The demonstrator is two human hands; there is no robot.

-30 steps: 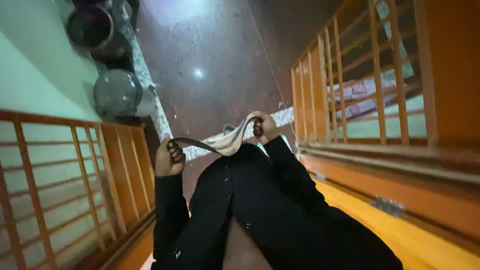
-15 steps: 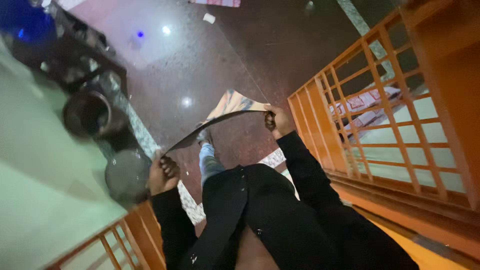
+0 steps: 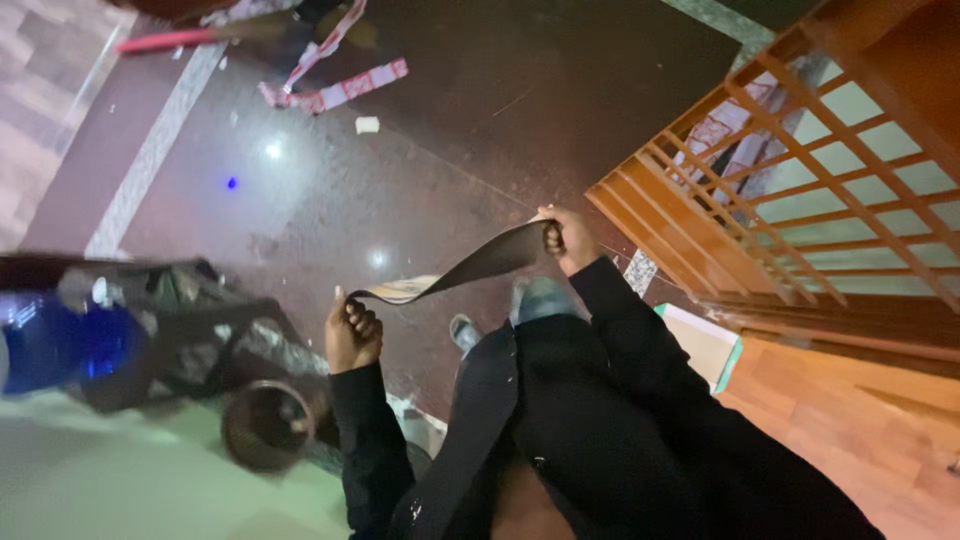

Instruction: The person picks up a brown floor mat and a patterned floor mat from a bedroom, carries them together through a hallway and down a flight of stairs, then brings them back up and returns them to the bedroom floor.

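I hold a long thin bendy strip (image 3: 470, 268), dark on one side and pale on the other, stretched between both hands. My left hand (image 3: 352, 334) grips its lower left end in a fist. My right hand (image 3: 565, 238) clamps its upper right end. The strip sags and twists between them above the dark polished floor (image 3: 400, 160). Black sleeves cover both my arms, and my black jacket (image 3: 590, 430) fills the lower middle. A jeans leg and a shoe (image 3: 462, 330) show below the strip.
An orange wooden lattice frame (image 3: 780, 170) stands on the right, with an orange board (image 3: 860, 420) below it. A dark rack (image 3: 190, 330), a blue container (image 3: 55, 345) and a round pot (image 3: 268, 425) sit at the left. Red-and-white tape (image 3: 335, 85) and scraps lie on the floor at the top.
The view has swung further across the floor, so the rack and pot now sit at the lower left. Both hands keep hold of the strip, which hangs a little flatter.
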